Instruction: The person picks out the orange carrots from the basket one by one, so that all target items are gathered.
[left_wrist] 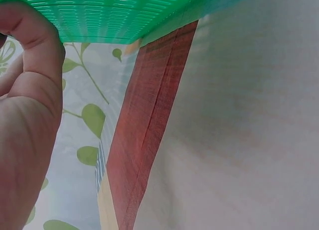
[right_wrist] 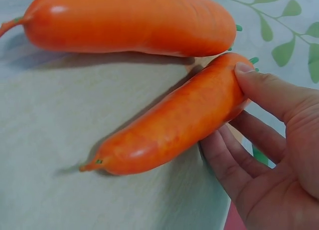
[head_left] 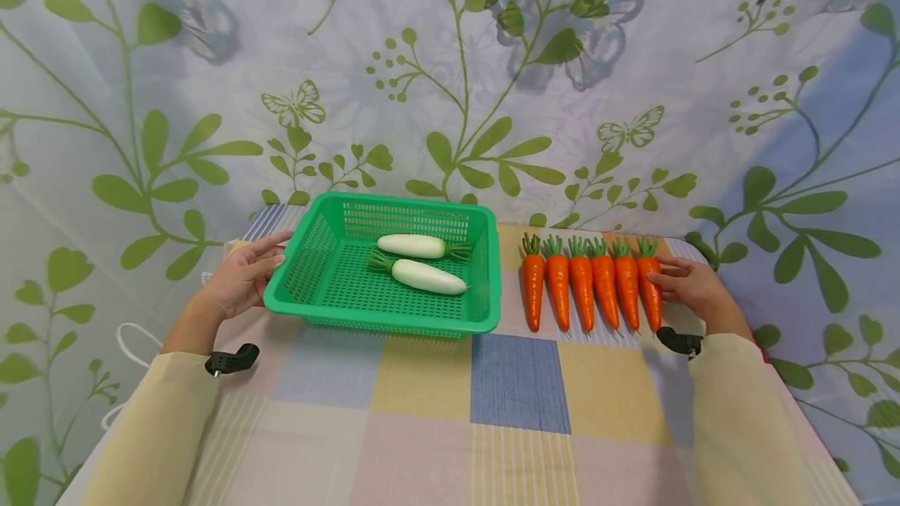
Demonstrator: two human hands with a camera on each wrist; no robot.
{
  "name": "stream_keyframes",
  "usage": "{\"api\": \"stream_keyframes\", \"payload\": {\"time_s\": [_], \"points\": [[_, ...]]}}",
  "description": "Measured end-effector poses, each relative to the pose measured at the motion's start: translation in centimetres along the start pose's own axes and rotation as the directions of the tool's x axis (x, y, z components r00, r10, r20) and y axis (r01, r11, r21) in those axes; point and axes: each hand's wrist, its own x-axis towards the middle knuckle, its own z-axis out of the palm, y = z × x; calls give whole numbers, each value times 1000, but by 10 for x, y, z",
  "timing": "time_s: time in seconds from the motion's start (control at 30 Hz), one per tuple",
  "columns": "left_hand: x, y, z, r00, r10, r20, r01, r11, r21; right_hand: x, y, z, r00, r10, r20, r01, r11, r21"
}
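A green plastic basket [head_left: 390, 319] stands left of centre with two white radishes inside: the back one [head_left: 411, 246] has its leaves to the right, the front one [head_left: 429, 277] to the left. My left hand [head_left: 242, 276] grips the basket's left rim; in the left wrist view its thumb bends up against the basket wall, and the other fingertips are hidden. On the right, several orange carrots [head_left: 581, 291] lie side by side, green tops away from me. My right hand [head_left: 692, 287] pinches the rightmost carrot [right_wrist: 174, 120] near its top, thumb above and fingers beneath.
A checked patchwork cloth [head_left: 415, 436] covers the table. Behind it hangs a leaf-and-butterfly patterned curtain [head_left: 436, 100], close to the basket's back edge. A white cable [head_left: 126, 342] loops down at the table's left side.
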Motion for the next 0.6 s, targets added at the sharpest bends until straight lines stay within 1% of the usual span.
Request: {"api": "stream_keyframes", "payload": {"time_s": [0.17,0.4,0.6], "points": [[0,1,1,1000,-19,-18,20,1000,12,-2,0,0,1000,2,2,-2,1000,6],[-3,-1,-2,1000,14,3,-14,1000,14,1,-2,6,1000,-8,-6,8,1000,-6],[0,0,0,1000,1,-5,-1,1000,-3,0,2,2,1000,3,-27,-3,1000,-12]]}}
